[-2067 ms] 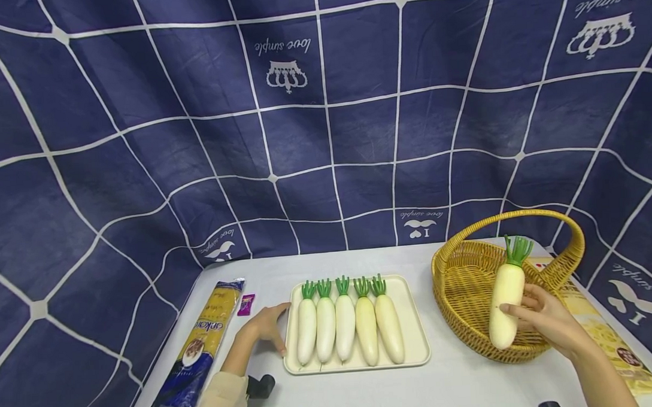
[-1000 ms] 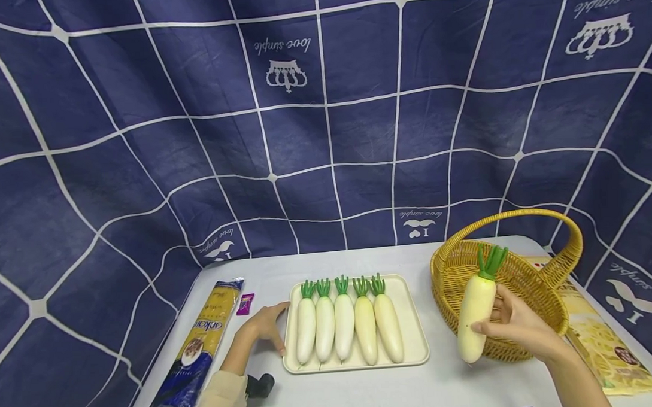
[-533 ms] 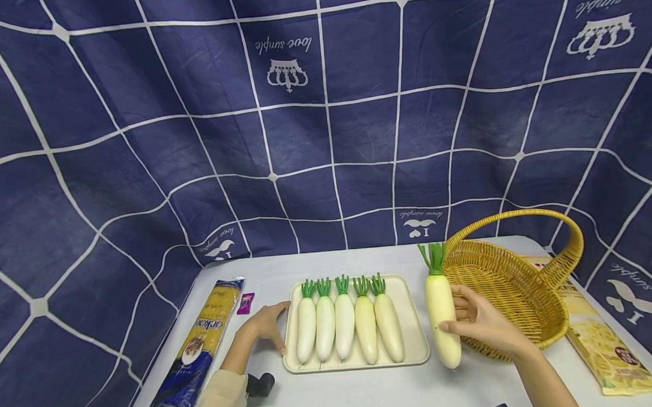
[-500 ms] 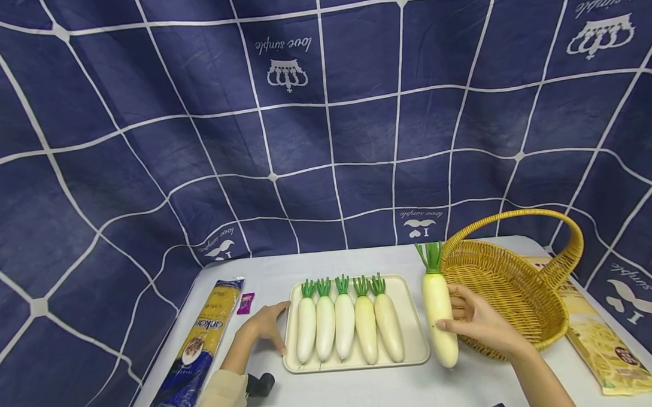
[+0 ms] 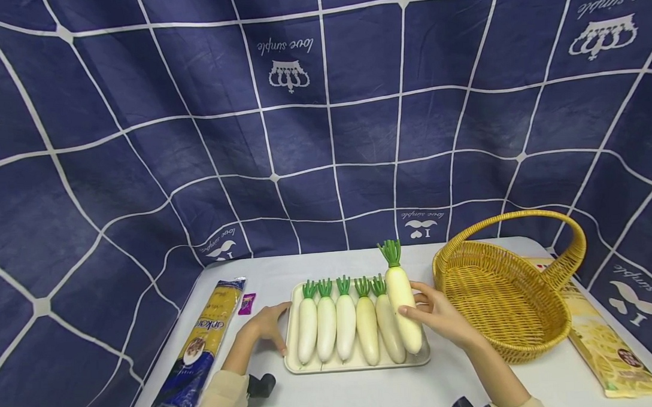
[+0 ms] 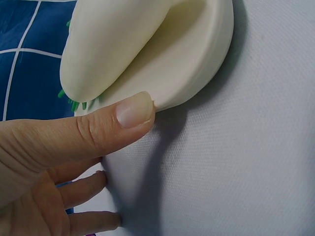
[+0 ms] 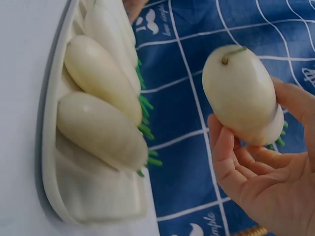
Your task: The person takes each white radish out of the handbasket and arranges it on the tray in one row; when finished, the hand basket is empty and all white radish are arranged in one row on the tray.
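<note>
A white radish (image 5: 402, 308) with green stem tops is gripped between the thumb and fingers of my right hand (image 5: 443, 316). It is held up over the right end of a cream tray (image 5: 358, 365), tops pointing away. In the right wrist view the held radish (image 7: 241, 88) shows its root end, apart from the tray below. Several more radishes (image 5: 326, 329) lie side by side in the tray. My left hand (image 5: 265, 326) rests at the tray's left rim, fingers spread. In the left wrist view its thumb (image 6: 135, 109) touches the rim.
A yellow wicker basket (image 5: 501, 293) with a tall handle stands on the right, nothing seen inside. Behind it lies a yellow food packet (image 5: 614, 355). On the left are a blue-and-gold pasta packet (image 5: 201, 345) and a small purple sweet (image 5: 247, 304). A blue checked cloth (image 5: 356, 130) hangs behind.
My right hand has carried the radish leftward, from over the basket to above the tray's right end. The left hand has stayed at the tray's rim.
</note>
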Demonstrator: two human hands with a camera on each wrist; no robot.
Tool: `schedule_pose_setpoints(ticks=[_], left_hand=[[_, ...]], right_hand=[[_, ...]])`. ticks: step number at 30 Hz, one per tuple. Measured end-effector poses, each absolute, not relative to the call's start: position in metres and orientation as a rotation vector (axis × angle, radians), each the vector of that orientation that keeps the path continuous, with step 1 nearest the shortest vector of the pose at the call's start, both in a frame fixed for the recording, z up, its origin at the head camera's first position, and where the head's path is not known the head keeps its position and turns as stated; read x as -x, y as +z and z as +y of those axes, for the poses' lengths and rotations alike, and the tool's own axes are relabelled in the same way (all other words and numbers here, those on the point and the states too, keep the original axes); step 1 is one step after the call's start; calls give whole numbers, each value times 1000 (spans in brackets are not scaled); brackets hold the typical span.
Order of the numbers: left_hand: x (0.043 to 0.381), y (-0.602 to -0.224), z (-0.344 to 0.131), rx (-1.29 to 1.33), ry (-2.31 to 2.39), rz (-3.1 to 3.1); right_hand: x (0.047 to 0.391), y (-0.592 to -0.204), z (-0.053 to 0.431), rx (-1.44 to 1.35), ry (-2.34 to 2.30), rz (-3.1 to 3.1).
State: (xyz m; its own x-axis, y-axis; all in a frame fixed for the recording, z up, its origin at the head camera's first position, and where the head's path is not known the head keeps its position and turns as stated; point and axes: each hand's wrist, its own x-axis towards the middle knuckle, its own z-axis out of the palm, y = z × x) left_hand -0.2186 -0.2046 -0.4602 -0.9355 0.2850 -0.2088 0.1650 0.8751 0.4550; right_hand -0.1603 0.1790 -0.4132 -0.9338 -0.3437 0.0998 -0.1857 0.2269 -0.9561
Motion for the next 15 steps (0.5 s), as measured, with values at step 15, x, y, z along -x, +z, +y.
schedule_pose_setpoints(ticks=[15], left_hand=[[219, -460, -205, -330, 637, 2772]], right_hand=[[179, -432, 148, 227, -1710, 2620]])
